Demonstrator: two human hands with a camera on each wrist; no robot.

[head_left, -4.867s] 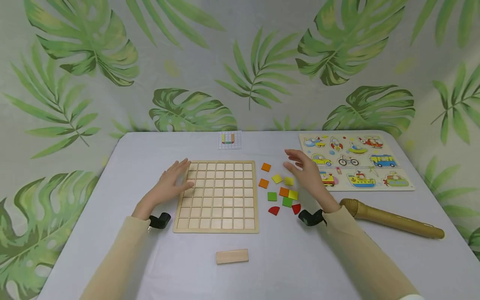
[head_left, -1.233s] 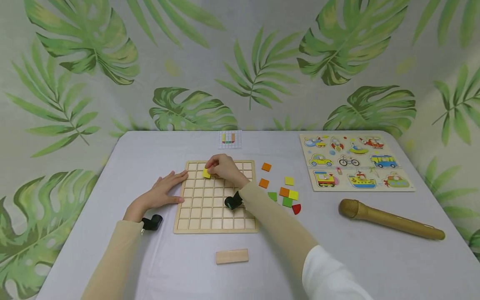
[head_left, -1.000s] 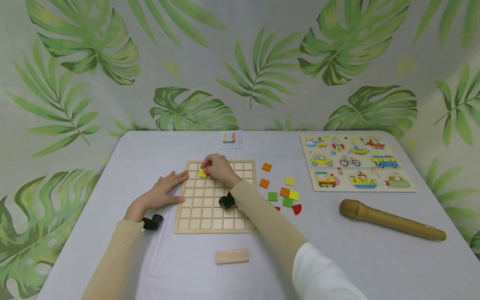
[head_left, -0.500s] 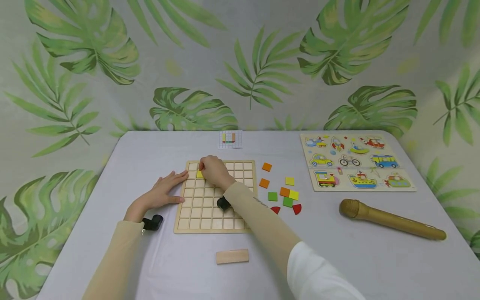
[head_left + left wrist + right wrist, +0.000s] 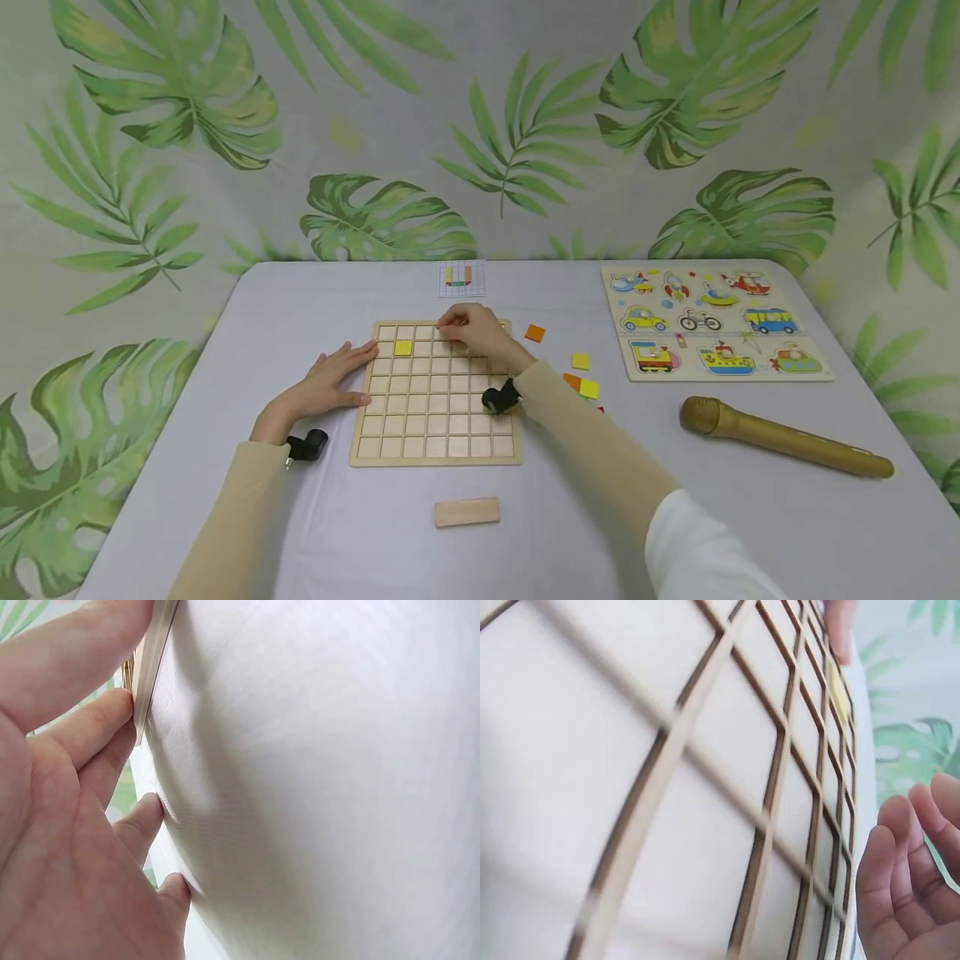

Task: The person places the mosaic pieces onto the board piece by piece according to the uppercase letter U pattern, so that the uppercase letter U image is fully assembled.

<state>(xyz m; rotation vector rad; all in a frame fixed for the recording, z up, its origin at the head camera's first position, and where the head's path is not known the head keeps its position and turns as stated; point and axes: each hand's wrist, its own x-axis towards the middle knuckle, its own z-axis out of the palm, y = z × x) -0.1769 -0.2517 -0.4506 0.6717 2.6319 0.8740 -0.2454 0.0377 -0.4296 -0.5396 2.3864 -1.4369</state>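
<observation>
The person's left hand (image 5: 330, 382) lies at the left edge of the gridded board (image 5: 438, 404), fingers spread and fingertips touching the rim, grasping nothing. Over the board's far side, the right hand (image 5: 480, 329) has its fingers loosely bent and free of any piece; I can't tell whether it touches the wood.

A yellow tile (image 5: 403, 347) lies flat in the grid, second column from the left, second row from the far edge.

Right of the board, an orange tile (image 5: 535, 333) and more coloured pieces (image 5: 588, 389) lie loose on the white-covered bench (image 5: 360, 533), some partly hidden by the right sleeve (image 5: 592, 450). A small pattern card (image 5: 462, 278) sits beyond the board, a wooden block (image 5: 467, 512) on the near side, a brown microphone (image 5: 787, 440) far right, near a picture puzzle (image 5: 720, 333).
</observation>
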